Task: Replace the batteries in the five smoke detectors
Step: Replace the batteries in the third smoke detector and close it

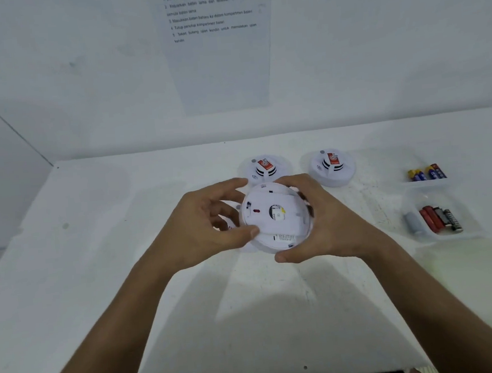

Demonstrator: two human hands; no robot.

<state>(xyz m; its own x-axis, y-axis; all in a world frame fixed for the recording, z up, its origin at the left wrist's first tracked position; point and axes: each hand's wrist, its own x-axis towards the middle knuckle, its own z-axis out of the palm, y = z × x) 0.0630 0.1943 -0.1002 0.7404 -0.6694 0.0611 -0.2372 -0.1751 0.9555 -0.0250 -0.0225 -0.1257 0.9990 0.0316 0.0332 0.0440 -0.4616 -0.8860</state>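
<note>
Head view: we hold a smoke detector (pixel 276 216) above the white table (pixel 126 254), underside towards us. Our left hand (pixel 212 221) curls round its left edge, thumb on the rim; our right hand (pixel 321 218) cups the right side. It is round, white, with a small central opening

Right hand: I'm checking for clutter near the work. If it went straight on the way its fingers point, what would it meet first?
Probably the nearer smoke detector on the table, just beyond the right hand gripping the held detector; depth is unclear.
</note>
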